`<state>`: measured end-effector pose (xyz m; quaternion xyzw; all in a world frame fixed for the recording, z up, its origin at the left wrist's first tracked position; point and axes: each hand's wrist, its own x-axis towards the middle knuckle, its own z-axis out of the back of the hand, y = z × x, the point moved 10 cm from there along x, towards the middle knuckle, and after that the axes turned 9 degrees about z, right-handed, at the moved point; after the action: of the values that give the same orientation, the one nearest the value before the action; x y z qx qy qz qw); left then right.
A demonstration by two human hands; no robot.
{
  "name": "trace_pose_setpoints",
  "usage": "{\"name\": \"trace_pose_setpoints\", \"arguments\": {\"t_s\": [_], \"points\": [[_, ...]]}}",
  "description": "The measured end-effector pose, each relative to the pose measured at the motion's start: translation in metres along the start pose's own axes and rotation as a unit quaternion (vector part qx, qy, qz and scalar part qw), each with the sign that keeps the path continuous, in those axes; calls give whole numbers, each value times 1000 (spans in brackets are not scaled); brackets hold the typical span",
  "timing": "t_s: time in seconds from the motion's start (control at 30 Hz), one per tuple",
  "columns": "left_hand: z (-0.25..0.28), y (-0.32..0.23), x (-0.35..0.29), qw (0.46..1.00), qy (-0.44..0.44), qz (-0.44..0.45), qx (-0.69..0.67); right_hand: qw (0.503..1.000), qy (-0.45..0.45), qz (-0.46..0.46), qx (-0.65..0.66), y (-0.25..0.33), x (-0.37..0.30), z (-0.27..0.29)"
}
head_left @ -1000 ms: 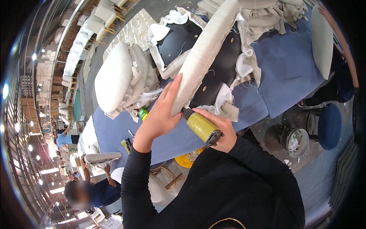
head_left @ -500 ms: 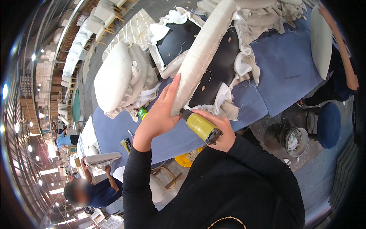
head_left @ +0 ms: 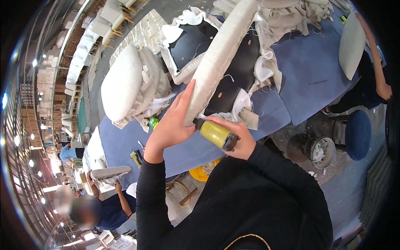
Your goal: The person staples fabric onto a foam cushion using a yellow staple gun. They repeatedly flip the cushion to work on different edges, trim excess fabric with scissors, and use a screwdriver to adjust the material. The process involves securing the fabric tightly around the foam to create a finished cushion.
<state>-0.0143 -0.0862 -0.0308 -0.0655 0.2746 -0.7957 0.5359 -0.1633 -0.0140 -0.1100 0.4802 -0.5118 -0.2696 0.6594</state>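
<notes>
A beige upholstered cushion panel (head_left: 223,46) stands tilted on the blue-covered table, with its black underside (head_left: 235,77) facing right. Loose fabric and white padding (head_left: 263,68) hang along that side's edge. My left hand (head_left: 173,123) grips the panel's near end, fingers stretched along its beige side. In my right hand (head_left: 239,139) is a yellow-green staple gun (head_left: 216,135), its dark nose against or very near the panel's near corner, by my left thumb. Behind the panel lies another black-bottomed piece (head_left: 191,46) with a padded rim.
Covered cushions (head_left: 123,85) are stacked at the left on the blue table (head_left: 121,139). A second yellow tool (head_left: 136,158) lies near the left edge. Below are a yellow basin (head_left: 201,171), a metal bucket (head_left: 323,152) and a blue stool (head_left: 358,135). Co-workers handle cushions at left and far right.
My hands, the panel and the staple gun hold nearly the same pose. The whole view has shifted slightly. At the far right, the co-worker's cushion is tilted a little differently.
</notes>
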Motion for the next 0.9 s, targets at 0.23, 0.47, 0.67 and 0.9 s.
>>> {"name": "trace_pose_setpoints", "arguments": {"t_s": [0.23,0.47,0.67,0.9], "points": [[-33,46,-20,936,-183,66,-293,991,-49,-17,-127,-73,-64,96],[5,13,-35,935,-309,92,-145,839,-156,-271,-446,-229,-175,219],[28,-64,-29,954,-297,41,5,903,-217,-141,-342,-162,-78,222],[16,-109,29,904,-176,-280,-271,948,-137,141,-250,22,79,161]]}}
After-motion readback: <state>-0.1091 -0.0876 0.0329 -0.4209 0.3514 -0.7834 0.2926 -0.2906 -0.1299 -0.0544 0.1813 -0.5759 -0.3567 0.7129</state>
